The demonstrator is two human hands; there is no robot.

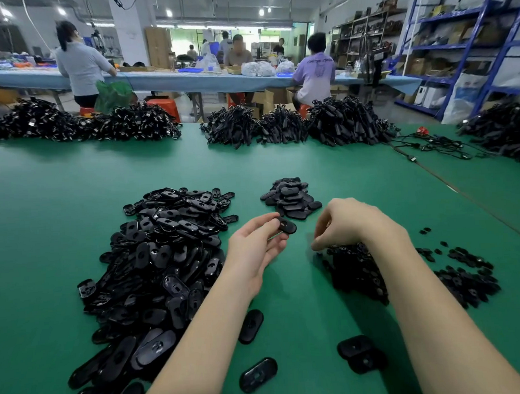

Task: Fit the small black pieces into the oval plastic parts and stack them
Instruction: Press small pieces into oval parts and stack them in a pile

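Spreading across the whole near view: a green table [56,192], carrying everything below.

Lining the table's far edge: black heaps [294,125], bundled and tangled, with a cable [430,145] trailing beside them at the right.

Sitting and standing at a blue bench [186,80] beyond: several people, backs mostly turned; blue shelving [470,44] rising at the right.

Sprawling on the left of the table: a big pile [165,262] of oval parts, reaching from mid-table down toward the near edge.

Lying under and right of the right forearm: a lower heap of small pieces [462,279], with a few strays scattered just beyond it.

Sitting beyond both hands, well apart from the big pile: a small stack [292,198] of oval parts.

Lying loose near the bottom edge between the forearms: a few single ovals [257,374].

Holding up one oval part [286,225] above the table, in front of the stack: left hand [255,245], thumb and fingertips pinching the part's near end, palm turned upward.

Hovering just right of that part, over the edge of the small-pieces heap: right hand [347,222], fingers curled downward and drawn together; impossible to tell whether gripping a piece.
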